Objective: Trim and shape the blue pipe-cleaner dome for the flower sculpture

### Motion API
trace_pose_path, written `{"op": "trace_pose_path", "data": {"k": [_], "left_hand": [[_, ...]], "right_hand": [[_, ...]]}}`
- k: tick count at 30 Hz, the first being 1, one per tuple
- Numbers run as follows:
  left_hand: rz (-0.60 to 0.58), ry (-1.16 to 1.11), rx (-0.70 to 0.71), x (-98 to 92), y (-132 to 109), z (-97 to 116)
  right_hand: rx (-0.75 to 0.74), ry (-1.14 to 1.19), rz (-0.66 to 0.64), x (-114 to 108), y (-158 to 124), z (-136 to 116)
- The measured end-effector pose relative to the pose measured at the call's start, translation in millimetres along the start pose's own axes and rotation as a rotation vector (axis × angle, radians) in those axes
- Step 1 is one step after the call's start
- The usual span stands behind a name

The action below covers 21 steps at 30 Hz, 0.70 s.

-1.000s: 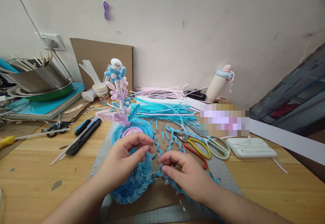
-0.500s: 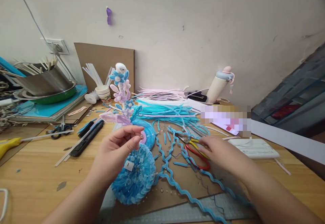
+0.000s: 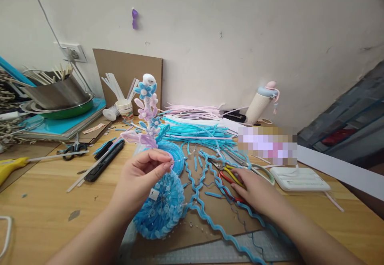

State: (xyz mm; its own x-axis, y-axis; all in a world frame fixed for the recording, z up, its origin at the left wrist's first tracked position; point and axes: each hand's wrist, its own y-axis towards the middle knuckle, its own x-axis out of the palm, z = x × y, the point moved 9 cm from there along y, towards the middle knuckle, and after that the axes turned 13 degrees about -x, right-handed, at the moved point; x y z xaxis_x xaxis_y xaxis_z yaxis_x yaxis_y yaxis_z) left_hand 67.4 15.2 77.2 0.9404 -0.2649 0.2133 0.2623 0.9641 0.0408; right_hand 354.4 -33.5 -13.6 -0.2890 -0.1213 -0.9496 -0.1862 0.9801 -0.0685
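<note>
My left hand [image 3: 147, 171] is closed in a pinch around a small clear bead [image 3: 172, 161] at its fingertips. Right below it lies a round blue fluffy piece [image 3: 160, 207] with clear beads and a small white tag on it. A coil of blue strips [image 3: 177, 157] is partly hidden behind the fingers, beside a tall stem of blue, pink and white pipe-cleaner flowers [image 3: 147, 109]. My right hand [image 3: 253, 185] has its fingers around the handles of red and yellow pliers [image 3: 229, 171], which lie over wavy blue pipe cleaners [image 3: 219, 227] on cardboard.
Bundles of blue pipe cleaners [image 3: 195, 131] and pink ones [image 3: 192, 111] lie at the back. Scissors [image 3: 75, 149] and a black cutter [image 3: 105, 161] are on the left, near a metal pot [image 3: 57, 93]. A white power bank [image 3: 300, 178] and a bottle [image 3: 259, 105] stand right.
My right hand has come further over the pliers' handles, uncovering pale-handled scissors behind. My left fingertips have drawn closer together on the bead. The view has shifted slightly.
</note>
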Motion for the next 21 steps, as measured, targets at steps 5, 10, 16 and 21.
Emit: {"op": "trace_pose_path", "data": {"k": [5,10,16,21], "left_hand": [[0.001,0.033,0.010,-0.1,-0.9,-1.6],[-0.048,0.039,0.032,6.2,-3.4,1.6],[-0.035,0.068,0.033,6.9,-5.6,1.4],[0.001,0.143,0.024,7.3,-9.0,-1.0]], "right_hand": [[0.102,0.123,0.020,-5.2,-6.2,21.6],[0.098,0.767,0.025,-11.5,-19.2,19.6],[0.159,1.718,0.114,-22.8,-26.1,-5.4],[0.088,1.956,0.147,-22.9,-37.3,-42.0]]}}
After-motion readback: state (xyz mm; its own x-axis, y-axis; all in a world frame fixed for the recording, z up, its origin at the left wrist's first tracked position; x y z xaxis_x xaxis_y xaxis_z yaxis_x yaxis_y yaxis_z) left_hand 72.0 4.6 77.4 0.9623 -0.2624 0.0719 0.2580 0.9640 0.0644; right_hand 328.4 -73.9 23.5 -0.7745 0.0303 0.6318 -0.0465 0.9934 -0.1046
